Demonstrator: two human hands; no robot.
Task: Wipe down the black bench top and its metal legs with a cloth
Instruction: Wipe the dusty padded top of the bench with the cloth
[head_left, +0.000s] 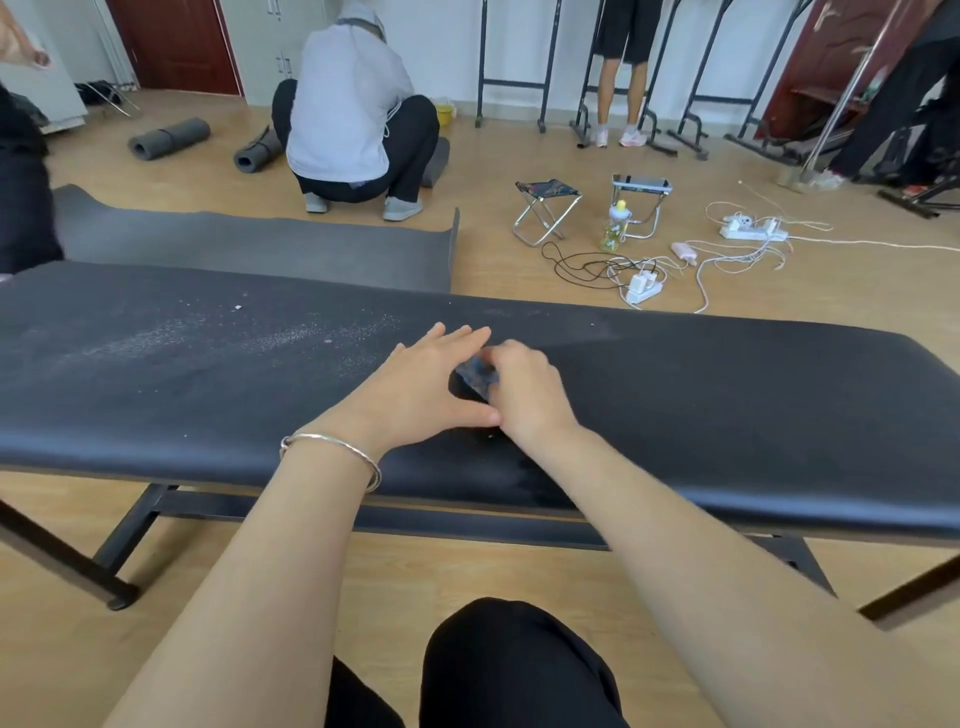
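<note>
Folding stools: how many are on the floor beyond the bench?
2. One folding stool with a patterned seat stands beyond the bench; the second stool is just right of it, behind a bottle. More may be hidden.

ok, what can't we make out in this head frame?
- cloth: head view, mostly hidden by the left hand and right hand; extent unclear.
- bench top: head view, ends cut by frame edges.
- metal legs: head view, right ones partly behind the right forearm.

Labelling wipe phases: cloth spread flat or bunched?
Bunched. The cloth shows only as a small crumpled wad between the left hand and right hand, whose fingers curl onto it.
</note>
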